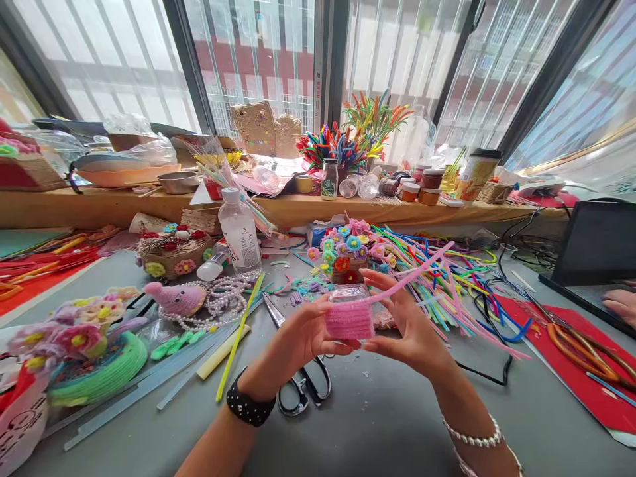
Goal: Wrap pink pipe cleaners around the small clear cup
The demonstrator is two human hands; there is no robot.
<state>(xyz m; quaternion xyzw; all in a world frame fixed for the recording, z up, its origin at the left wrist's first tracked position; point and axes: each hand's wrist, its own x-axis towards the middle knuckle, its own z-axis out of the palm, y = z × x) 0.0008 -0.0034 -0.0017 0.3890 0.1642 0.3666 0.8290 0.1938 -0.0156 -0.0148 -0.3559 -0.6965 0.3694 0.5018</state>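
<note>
My left hand [303, 334] and my right hand [405, 324] together hold a small clear jar [349, 311] above the grey table. Its lower part is wrapped in fuzzy pink pipe cleaner. The free end of that pink pipe cleaner [415, 271] runs up and right from the jar, over my right fingers. Both hands have their fingers closed on the jar's sides. A black studded band sits on my left wrist, a pearl bracelet on my right.
Scissors [298, 371] lie on the table under my hands. A pile of coloured pipe cleaners [447, 278] spreads to the right, a plastic bottle [241, 235] and flower baskets [342, 255] stand behind. Another person's hand [619, 305] rests at the right edge.
</note>
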